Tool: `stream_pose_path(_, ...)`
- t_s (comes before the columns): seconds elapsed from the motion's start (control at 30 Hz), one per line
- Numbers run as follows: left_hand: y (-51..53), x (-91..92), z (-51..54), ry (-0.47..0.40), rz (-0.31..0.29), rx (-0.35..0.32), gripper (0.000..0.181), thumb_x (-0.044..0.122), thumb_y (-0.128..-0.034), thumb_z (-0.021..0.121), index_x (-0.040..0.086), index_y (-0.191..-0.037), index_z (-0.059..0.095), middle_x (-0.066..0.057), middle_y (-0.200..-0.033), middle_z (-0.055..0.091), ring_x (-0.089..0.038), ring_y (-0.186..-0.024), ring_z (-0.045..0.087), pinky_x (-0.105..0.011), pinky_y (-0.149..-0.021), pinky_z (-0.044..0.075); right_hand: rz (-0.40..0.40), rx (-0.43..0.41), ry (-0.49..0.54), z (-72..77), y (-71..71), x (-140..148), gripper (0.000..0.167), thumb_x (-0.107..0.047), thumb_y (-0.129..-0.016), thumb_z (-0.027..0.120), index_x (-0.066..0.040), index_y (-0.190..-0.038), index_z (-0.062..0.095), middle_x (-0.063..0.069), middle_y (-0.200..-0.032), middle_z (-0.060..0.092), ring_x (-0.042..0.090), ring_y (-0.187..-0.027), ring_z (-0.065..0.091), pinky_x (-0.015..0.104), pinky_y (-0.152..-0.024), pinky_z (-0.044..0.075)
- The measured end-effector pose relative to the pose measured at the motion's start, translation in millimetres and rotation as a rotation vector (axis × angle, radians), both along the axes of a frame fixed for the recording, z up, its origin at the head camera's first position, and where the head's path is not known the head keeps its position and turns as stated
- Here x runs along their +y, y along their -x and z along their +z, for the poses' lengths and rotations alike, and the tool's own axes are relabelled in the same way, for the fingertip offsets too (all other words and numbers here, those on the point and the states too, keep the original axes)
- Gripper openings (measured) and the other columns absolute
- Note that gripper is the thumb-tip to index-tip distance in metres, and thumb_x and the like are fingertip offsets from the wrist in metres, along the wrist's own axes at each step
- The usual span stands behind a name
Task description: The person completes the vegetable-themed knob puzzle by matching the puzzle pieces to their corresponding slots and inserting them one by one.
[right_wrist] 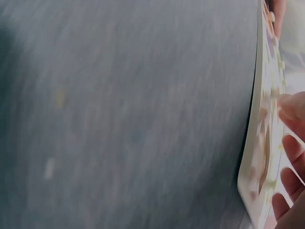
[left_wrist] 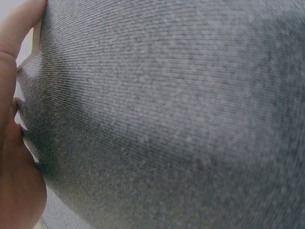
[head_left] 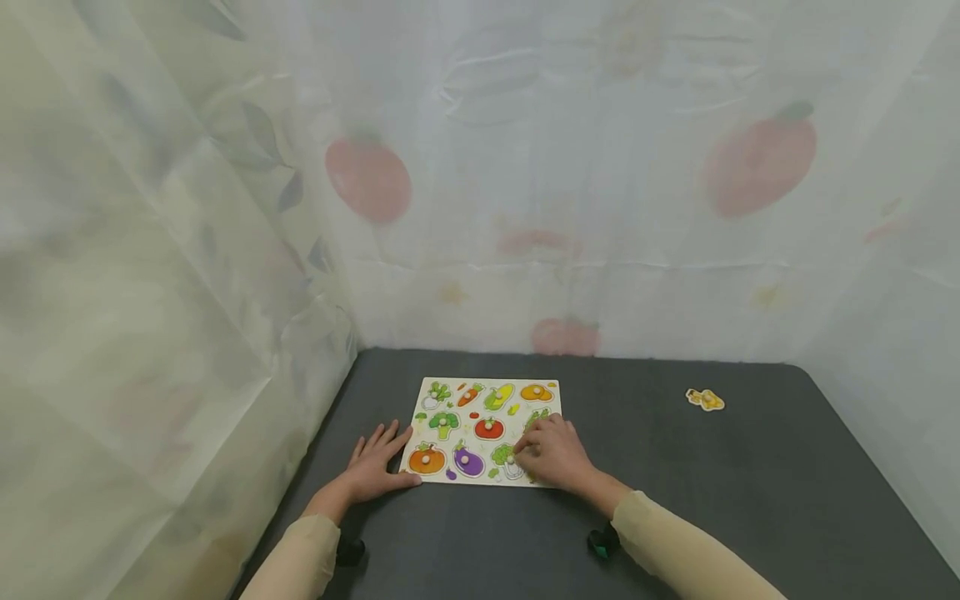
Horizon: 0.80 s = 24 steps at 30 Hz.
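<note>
A white wooden peg puzzle board (head_left: 450,402) with vegetable pieces lies on the dark table. My left hand (head_left: 372,468) rests at its left edge, fingers spread and thumb along the near-left corner. Over the board's right side is my right hand (head_left: 557,454), fingers bent. Its thumb and index finger pinch the knob of a green-and-white cabbage piece (head_left: 500,455) near the front right. The right wrist view shows those fingertips (right_wrist: 288,102) at the knob, the other fingers curled behind. Part of the board's right side is hidden under this hand.
A yellow-brown puzzle piece (head_left: 705,400) lies by itself far to the right on the dark table (head_left: 712,483). Pieces in the board include a tomato (head_left: 489,429), an eggplant (head_left: 469,463) and a pumpkin (head_left: 427,460). Printed curtains (head_left: 555,167) stand behind and beside the table.
</note>
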<state>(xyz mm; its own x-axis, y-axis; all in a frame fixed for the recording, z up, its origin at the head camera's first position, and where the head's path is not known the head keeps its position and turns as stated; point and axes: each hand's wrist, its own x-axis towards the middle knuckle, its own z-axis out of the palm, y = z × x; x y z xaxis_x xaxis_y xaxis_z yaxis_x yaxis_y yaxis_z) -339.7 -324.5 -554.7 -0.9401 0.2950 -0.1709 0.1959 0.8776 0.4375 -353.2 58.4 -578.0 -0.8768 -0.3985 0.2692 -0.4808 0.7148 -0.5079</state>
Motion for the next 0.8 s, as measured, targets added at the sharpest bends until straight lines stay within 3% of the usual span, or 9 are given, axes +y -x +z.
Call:
stream_pose_path(0.17,-0.2,-0.2,0.4,-0.003,0.004,-0.004,0.102,0.062,-0.0843,0.076,0.015,-0.163,0.03,-0.019,-0.169,0.016,-0.045,-0.154,0.005,-0.069,-0.118,-0.001,-0.111,-0.029,0.077,5.1,7.9,26,0.01,-0.03,-0.093,0.077,-0.025,-0.099,0.083,-0.01,-0.096,0.062,0.018,-0.097,0.05,0.044,-0.084,0.04)
stream_pose_path(0.47,0.1,0.4,1.6,-0.001,-0.003,-0.008,0.102,0.061,-0.0844,0.077,0.015,-0.163,0.031,-0.02,-0.168,0.016,-0.046,-0.154,0.005,-0.069,-0.118,-0.001,-0.357,-0.02,0.084,0.3,24.4,104,0.016,-0.025,-0.095,0.074,-0.016,-0.106,0.081,0.012,-0.113,0.067,0.038,-0.11,0.052,0.061,-0.091,0.038)
stream_pose_path(0.63,-0.6,0.1,1.9,0.001,-0.005,-0.01,0.102,0.06,-0.0843,0.077,0.014,-0.163,0.031,-0.021,-0.168,0.017,-0.047,-0.154,0.006,-0.07,-0.118,0.0,-0.462,-0.052,0.107,0.7,24.8,150,0.022,-0.023,-0.099,0.067,-0.008,-0.11,0.079,0.021,-0.117,0.065,0.047,-0.115,0.05,0.07,-0.095,0.033)
stream_pose_path(0.8,-0.3,-0.3,1.1,0.0,-0.013,-0.012,0.102,0.06,-0.0851,0.076,0.014,-0.163,0.03,-0.022,-0.168,0.016,-0.048,-0.153,0.005,-0.07,-0.117,-0.001,-0.59,-0.056,0.101,1.8,22.0,186,0.027,-0.023,-0.101,0.063,-0.004,-0.113,0.077,0.022,-0.111,0.068,0.046,-0.109,0.056,0.067,-0.087,0.037)
